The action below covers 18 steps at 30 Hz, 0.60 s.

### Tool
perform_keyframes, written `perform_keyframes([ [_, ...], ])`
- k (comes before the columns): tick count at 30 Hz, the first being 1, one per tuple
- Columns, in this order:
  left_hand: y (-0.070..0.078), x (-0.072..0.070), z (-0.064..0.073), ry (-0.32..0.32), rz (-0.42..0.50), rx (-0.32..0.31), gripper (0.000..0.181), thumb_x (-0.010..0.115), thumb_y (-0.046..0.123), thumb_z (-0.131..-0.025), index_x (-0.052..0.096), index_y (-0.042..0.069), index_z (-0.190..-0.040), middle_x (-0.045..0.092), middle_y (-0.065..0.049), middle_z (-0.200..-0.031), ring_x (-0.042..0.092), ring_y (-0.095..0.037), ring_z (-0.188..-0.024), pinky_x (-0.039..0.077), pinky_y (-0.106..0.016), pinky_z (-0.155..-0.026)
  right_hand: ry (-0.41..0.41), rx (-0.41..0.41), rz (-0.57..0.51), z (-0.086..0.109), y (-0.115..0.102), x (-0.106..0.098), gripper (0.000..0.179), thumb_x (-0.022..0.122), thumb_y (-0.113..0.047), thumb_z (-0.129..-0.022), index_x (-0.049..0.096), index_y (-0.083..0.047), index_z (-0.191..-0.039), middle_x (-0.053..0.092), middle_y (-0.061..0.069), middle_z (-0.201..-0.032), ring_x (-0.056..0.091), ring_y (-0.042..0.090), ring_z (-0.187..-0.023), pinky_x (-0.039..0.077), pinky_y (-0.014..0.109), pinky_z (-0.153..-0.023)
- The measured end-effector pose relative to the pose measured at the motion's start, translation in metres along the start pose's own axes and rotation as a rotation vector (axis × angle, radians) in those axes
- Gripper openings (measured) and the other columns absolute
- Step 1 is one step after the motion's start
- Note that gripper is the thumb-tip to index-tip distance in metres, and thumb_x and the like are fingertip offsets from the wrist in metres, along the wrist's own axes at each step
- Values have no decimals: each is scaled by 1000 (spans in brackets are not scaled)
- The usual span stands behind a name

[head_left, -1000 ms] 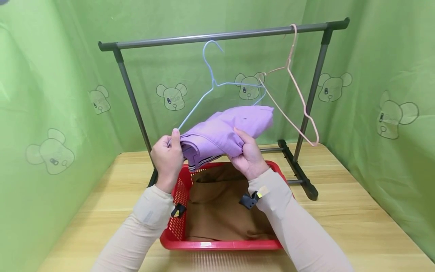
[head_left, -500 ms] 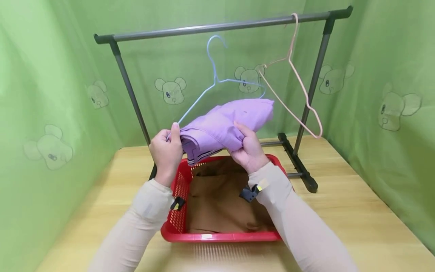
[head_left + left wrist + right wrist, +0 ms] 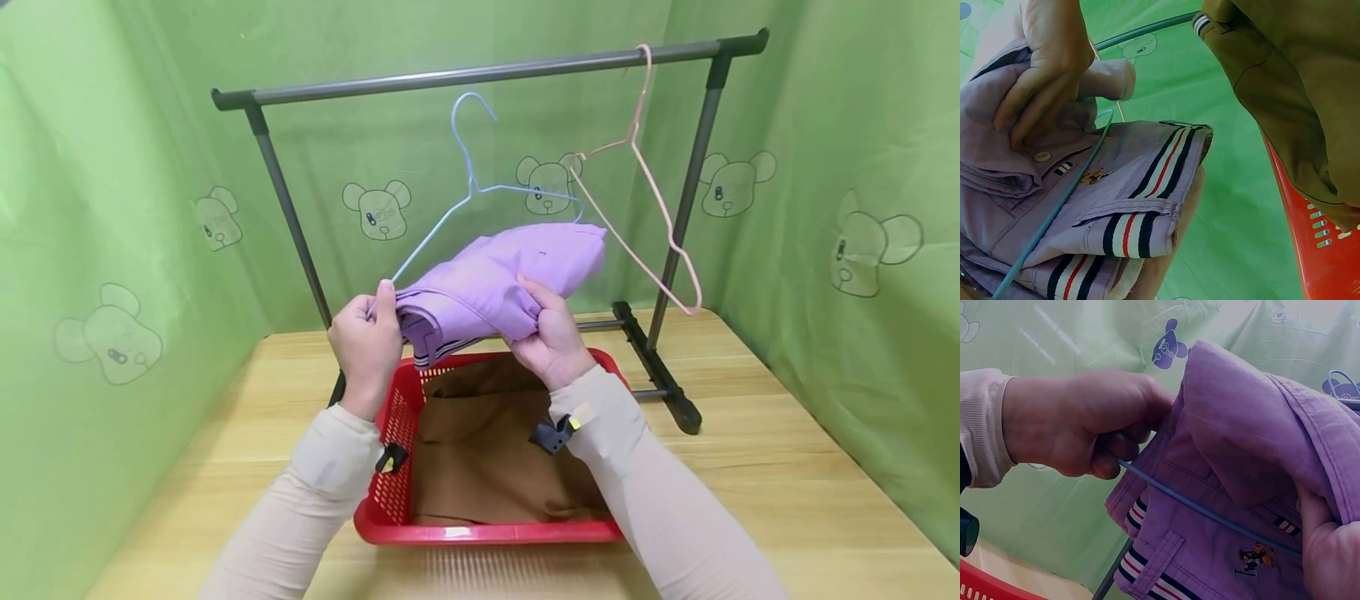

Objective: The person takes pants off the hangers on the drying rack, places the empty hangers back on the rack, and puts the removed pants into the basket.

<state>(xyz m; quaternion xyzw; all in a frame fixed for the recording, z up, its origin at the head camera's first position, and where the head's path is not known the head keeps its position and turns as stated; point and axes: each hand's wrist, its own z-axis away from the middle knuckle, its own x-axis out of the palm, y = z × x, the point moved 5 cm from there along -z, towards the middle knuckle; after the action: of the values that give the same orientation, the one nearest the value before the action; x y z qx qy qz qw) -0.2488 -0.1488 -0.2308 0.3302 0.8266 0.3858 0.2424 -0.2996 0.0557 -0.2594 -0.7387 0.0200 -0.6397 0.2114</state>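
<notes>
Pale purple trousers [image 3: 487,283] are bunched over the lower bar of a light blue wire hanger [image 3: 472,179]. My left hand [image 3: 367,342] grips the hanger's left corner, beside the trousers' edge. The right hand [image 3: 551,333] holds the cloth from the near side, thumb on top and fingers beneath. In the right wrist view the hanger's blue bar [image 3: 1191,503] crosses the trousers, and the left hand [image 3: 1091,422] curls round its end. The left wrist view shows a striped waistband [image 3: 1129,234], a button and the right hand's fingers [image 3: 1032,109] pressing into the cloth.
A red basket [image 3: 495,533] holding brown cloth [image 3: 487,458] stands below the hands on the wooden table [image 3: 750,467]. Behind is a grey rack [image 3: 420,81], with a pink hanger [image 3: 663,200] hooked at its right. Green curtains [image 3: 112,208] enclose the table.
The hands keep their hold on the hanger and trousers, which barely move. The whole view shifts slightly up and then down again.
</notes>
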Motion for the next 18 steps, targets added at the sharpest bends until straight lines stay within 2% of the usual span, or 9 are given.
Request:
perform_keyframes([
  [8, -1, 1, 1, 5, 0, 13, 44, 63, 31, -92, 47, 14, -55, 48, -3, -52, 46, -22, -55, 34, -33, -56, -7, -6, 22, 1, -1, 0, 17, 47, -10, -100, 39, -6, -114, 53, 6, -104, 61, 20, -86, 54, 28, -75],
  [18, -2, -1, -1, 16, 11, 27, 43, 63, 28, -92, 47, 12, -56, 48, -3, -53, 44, -21, -55, 33, -32, -56, -7, 11, -2, 2, -1, 3, 15, 45, -11, -101, 38, -6, -113, 52, 7, -103, 61, 20, -84, 55, 28, -72],
])
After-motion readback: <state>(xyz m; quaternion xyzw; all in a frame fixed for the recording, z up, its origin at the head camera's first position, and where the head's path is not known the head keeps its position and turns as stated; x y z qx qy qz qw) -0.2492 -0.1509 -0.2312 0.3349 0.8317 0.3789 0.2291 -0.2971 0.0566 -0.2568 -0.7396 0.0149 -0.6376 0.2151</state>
